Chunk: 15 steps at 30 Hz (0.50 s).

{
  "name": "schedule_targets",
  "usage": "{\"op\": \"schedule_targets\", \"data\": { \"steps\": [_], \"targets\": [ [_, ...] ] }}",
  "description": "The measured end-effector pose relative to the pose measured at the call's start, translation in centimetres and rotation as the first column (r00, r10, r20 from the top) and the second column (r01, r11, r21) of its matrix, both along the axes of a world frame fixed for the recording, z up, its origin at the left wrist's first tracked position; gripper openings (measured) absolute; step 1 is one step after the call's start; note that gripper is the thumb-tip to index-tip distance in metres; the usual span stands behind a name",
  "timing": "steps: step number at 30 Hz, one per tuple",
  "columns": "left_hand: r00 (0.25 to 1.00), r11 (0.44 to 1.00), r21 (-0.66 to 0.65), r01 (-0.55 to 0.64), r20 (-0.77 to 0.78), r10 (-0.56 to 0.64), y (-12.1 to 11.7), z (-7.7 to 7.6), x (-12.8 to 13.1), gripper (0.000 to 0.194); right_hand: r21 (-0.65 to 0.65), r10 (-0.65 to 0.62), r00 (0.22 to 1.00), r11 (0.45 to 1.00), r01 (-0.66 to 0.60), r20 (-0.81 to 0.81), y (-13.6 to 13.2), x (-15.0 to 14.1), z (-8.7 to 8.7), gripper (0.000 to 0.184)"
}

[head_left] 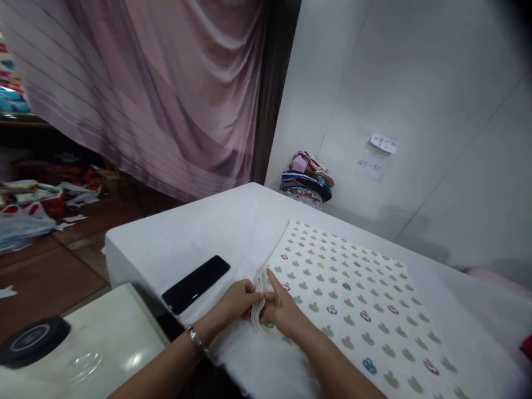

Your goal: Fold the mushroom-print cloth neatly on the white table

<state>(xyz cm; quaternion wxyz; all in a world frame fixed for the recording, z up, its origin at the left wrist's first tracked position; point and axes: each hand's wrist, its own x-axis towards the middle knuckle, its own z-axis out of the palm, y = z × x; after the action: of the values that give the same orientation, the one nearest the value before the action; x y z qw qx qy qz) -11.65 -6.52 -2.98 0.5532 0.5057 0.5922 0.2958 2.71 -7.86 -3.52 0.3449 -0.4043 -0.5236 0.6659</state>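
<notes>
White cloth printed with grey rabbit-like heads and small coloured motifs (344,282) lies spread in a stack of layers on the white-covered table (199,221). At its left edge the layers bunch into several pale folds. My left hand (238,299), with a bracelet on its wrist, closes its thumb and fingers on these folds. Against it, my right hand (286,310) pinches the same edge from the other side, its index finger stretched along the cloth. Some fingertips are hidden behind the folds. A black phone (196,284) lies left of my left hand.
Folded garments (307,180) are stacked at the table's back edge by the wall, below paper notes (383,144). A pale machine-like surface with a black round knob (35,339) stands at lower left. A pink curtain (174,83) hangs behind; bags (25,221) and scraps litter the floor.
</notes>
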Motion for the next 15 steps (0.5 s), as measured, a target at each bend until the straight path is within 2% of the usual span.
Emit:
{"op": "schedule_targets", "data": {
  "steps": [4, 7, 9, 12, 13, 14, 15],
  "targets": [
    [1.000, 1.000, -0.001, 0.024, -0.002, -0.024, 0.3, -0.5, -0.2, 0.035, -0.061, 0.064, 0.996, 0.996, -0.068, -0.067, 0.4, 0.5, 0.1, 0.113],
    [1.000, 1.000, 0.005, 0.018, -0.024, -0.018, 0.4, -0.9, -0.3, 0.036, -0.061, 0.174, 0.985, 0.983, -0.174, -0.002, 0.8, 1.3, 0.3, 0.113],
    [0.999, 1.000, 0.000, 0.022, -0.033, -0.022, 0.4, -1.0, -0.4, 0.033, -0.075, 0.295, 0.954, 0.954, -0.291, 0.049, 1.6, 2.2, 0.7, 0.111],
    [0.997, 1.000, -0.023, 0.007, -0.071, -0.009, 0.3, -0.9, -0.3, 0.022, -0.054, 0.420, 0.891, 0.907, -0.417, 0.172, 4.6, 4.0, 1.5, 0.094],
    [0.996, 0.999, -0.035, 0.000, -0.086, -0.003, 0.3, -0.9, -0.3, 0.020, 0.001, 0.387, 0.884, 0.916, -0.402, 0.263, 6.3, 4.8, 1.8, 0.082],
    [0.996, 0.999, -0.052, -0.005, -0.095, 0.000, 0.3, -0.9, -0.4, 0.018, 0.091, 0.290, 0.876, 0.933, -0.348, 0.385, 8.3, 5.8, 2.0, 0.068],
    [0.996, 0.998, -0.067, -0.009, -0.094, 0.002, 0.3, -0.9, -0.4, 0.016, 0.219, 0.132, 0.846, 0.935, -0.279, 0.516, 10.5, 6.9, 2.2, 0.055]
  ]
}}
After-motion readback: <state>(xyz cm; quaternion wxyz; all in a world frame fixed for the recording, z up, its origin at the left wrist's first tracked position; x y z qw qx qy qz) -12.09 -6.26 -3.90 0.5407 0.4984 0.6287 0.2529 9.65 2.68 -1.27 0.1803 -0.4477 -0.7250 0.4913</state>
